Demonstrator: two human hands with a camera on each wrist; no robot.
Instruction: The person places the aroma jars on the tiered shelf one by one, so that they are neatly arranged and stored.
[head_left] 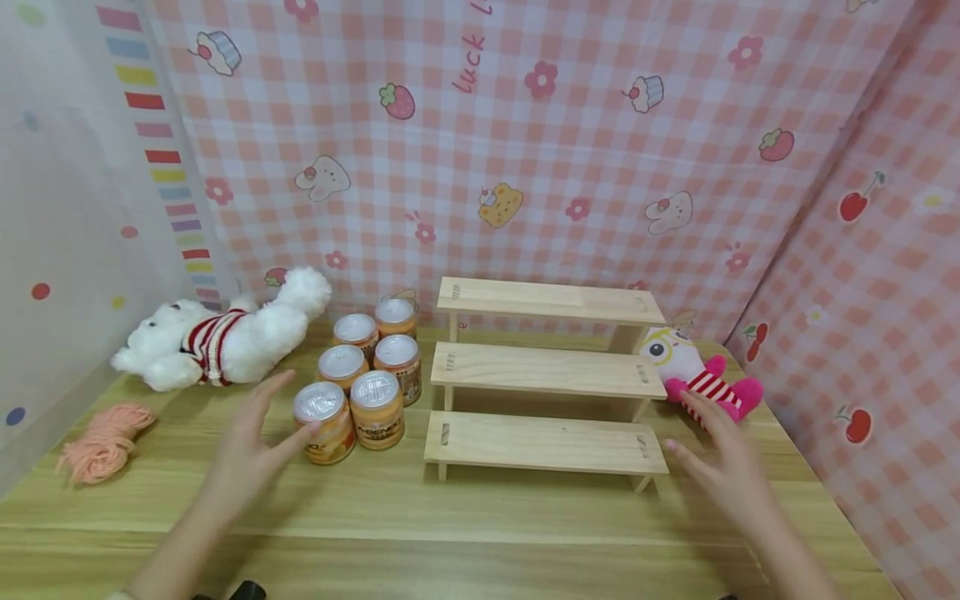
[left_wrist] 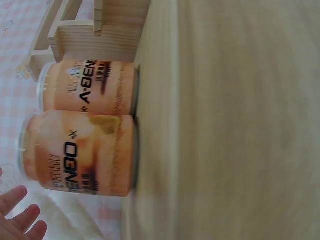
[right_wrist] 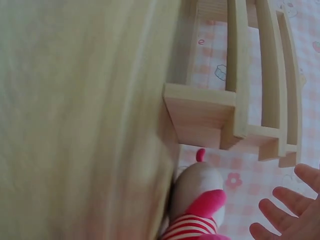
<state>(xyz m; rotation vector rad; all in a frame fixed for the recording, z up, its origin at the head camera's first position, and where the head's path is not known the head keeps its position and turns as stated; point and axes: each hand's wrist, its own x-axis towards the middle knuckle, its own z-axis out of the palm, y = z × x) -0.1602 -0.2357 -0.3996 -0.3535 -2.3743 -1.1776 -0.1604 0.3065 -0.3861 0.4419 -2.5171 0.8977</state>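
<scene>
Wooden rack: the three-tiered rack (head_left: pixel 547 367) stands on the table (head_left: pixel 525 533), its tiers rising toward the curtain (head_left: pixel 525 150) behind; no can stands on a tier.
Orange cans: six upright orange cans (head_left: pixel 377 421) stand in two columns just left of the rack.
Left hand: the left hand (head_left: pixel 251 454), left of the rack beside the nearest cans, is spread and grasps nothing; whether its thumb touches a can, I cannot tell.
Right hand: the right hand (head_left: pixel 727 467), just right of the rack's lowest tier, is spread and released.
Progress: with nothing grasped, handling looks hardly begun; any lifting of cans seems still left.
Rack edges: only a narrow gap parts cans from rack; right of it, a pink plush doll (head_left: pixel 712 387) crowds the rear end.
Open room: bare tabletop runs in front of the rack; far left of it, a white plush dog (head_left: pixel 262 346) and pink yarn (head_left: pixel 108 442) limit sideways room.
</scene>
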